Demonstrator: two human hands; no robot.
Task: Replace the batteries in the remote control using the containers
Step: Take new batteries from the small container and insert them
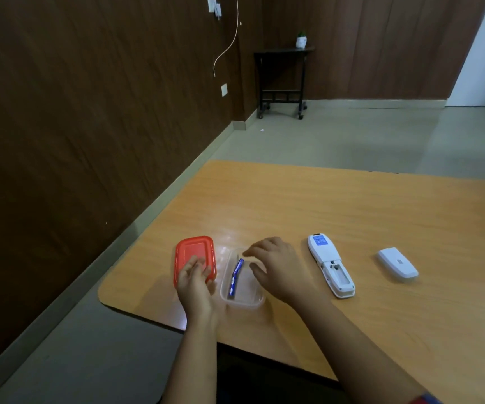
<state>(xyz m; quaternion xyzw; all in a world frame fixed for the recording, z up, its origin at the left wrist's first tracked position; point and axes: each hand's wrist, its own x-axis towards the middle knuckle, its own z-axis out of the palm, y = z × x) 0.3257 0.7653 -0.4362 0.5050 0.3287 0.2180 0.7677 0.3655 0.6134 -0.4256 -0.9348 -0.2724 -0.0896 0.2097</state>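
Note:
A clear plastic container (240, 298) stands open near the table's left front edge, with blue batteries (235, 277) lying inside along its left wall. Its red lid (194, 249) lies flat just to the left. My left hand (194, 282) rests with loose fingers on the lid's near end. My right hand (276, 265) hovers over the container's right side, fingers curved downward and holding nothing I can see. The white remote (330, 265) lies face down to the right, its battery bay open and bare. Its white cover (398, 262) lies further right.
The wooden table (352, 205) ends in a rounded corner at the left front. Beyond it are grey floor, a dark wood-panelled wall, and a small black side table (282, 80) with a potted plant at the back.

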